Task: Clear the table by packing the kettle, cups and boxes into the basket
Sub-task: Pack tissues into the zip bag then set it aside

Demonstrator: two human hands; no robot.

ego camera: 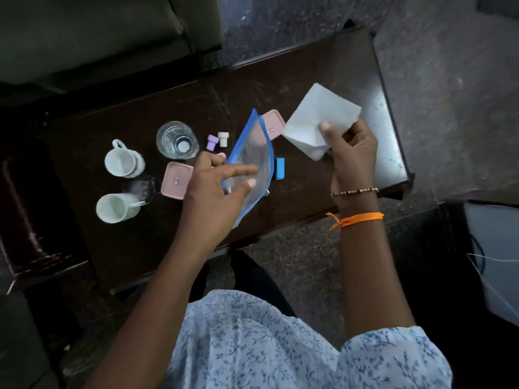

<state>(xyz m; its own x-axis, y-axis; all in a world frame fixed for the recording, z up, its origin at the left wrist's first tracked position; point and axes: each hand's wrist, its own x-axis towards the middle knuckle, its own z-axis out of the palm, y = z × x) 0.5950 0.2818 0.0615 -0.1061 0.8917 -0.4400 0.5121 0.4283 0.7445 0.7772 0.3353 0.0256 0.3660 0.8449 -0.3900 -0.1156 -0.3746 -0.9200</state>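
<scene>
Pinched in the right hand point(351, 153), thumb on top, is a folded white paper napkin point(317, 124); the left hand point(216, 189) loosely holds a clear blue-edged zip pouch point(252, 161) (mouth gaping). Best to spread that mouth wide before sliding the napkin in. Two white mugs point(123, 161), pink lidded boxes point(177, 179) and a clear glass jug point(177, 140) wait on the dark table point(309, 71); no basket is visible.

on the tabletop point(323, 80) two cups point(124, 161) stood at the left, one point(116, 208) nearer the person than the other. right of the far cup stood a glass point(177, 140), with two small caps point(217, 140) just to its right. a box point(177, 179) lay in front of the glass. a second box point(273, 125) lay farther right, partly behind a zip pouch point(252, 161) held above the tabletop. a small clip point(280, 168) lay right of the pouch, and a folded paper point(317, 124) hung farthest right.
</scene>
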